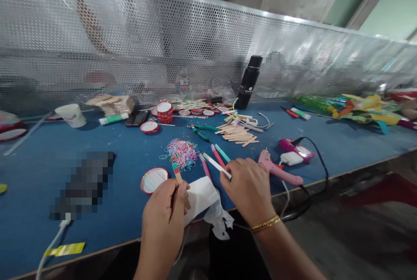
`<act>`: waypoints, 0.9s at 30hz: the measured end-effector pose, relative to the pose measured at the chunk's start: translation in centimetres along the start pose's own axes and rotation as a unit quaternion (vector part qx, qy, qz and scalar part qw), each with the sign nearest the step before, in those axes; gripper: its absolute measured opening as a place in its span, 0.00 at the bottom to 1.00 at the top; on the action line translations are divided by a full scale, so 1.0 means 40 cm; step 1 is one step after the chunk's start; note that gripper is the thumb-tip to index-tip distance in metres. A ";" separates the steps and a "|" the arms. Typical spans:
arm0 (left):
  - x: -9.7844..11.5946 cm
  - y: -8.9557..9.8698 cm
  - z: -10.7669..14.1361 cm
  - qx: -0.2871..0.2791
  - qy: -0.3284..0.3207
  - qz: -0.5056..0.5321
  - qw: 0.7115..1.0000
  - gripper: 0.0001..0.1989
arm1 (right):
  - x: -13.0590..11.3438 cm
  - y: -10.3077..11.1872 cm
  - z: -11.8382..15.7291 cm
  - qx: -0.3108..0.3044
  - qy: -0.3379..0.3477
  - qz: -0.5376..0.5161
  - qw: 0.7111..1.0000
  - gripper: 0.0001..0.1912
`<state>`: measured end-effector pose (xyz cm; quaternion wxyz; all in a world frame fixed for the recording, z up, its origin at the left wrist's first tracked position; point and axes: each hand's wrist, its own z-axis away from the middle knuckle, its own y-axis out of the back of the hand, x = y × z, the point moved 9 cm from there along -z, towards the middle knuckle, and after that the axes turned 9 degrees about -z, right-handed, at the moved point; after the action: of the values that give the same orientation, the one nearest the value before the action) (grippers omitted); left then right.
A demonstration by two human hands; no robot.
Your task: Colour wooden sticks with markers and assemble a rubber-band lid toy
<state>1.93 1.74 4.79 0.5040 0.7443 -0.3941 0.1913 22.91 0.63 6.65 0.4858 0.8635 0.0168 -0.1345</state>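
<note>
My left hand (166,215) pinches a craft stick (179,177) upright, its tip coloured green with a red band below. Just right of it, a crumpled white tissue (200,195) hangs over the table edge. The fingers of my right hand (249,186) close on the end of a white marker (213,163), which lies slanted on the blue table. Beside that marker are a red marker (217,155), a teal marker (223,153) and a mauve marker (205,167). A round red-rimmed disc (154,180) lies behind my left hand.
Coloured rubber bands (182,153) form a pile, with plain craft sticks (239,134) and green-handled pliers (202,132) farther back. A pink glue gun (280,169) and cables lie right. A black bottle (249,82) stands by the perforated metal screen (202,32). A phone (86,180) is left.
</note>
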 end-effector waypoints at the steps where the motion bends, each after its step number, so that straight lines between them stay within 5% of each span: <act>1: 0.000 0.000 0.000 -0.001 0.000 0.000 1.000 0.20 | 0.001 0.004 0.001 -0.001 0.000 0.000 1.000 0.06; 20: 0.004 0.001 -0.004 -0.001 -0.002 -0.004 1.000 0.19 | 0.019 0.065 0.020 0.051 0.045 -0.131 0.989 0.04; 27: 0.006 0.005 -0.003 0.001 -0.006 0.004 1.000 0.18 | 0.044 0.110 0.024 0.136 0.016 -0.316 0.939 0.05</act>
<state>1.93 1.73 5.13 0.5000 0.7446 -0.3996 0.1895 25.11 -2.70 9.41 0.2963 0.8736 0.2778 -0.2680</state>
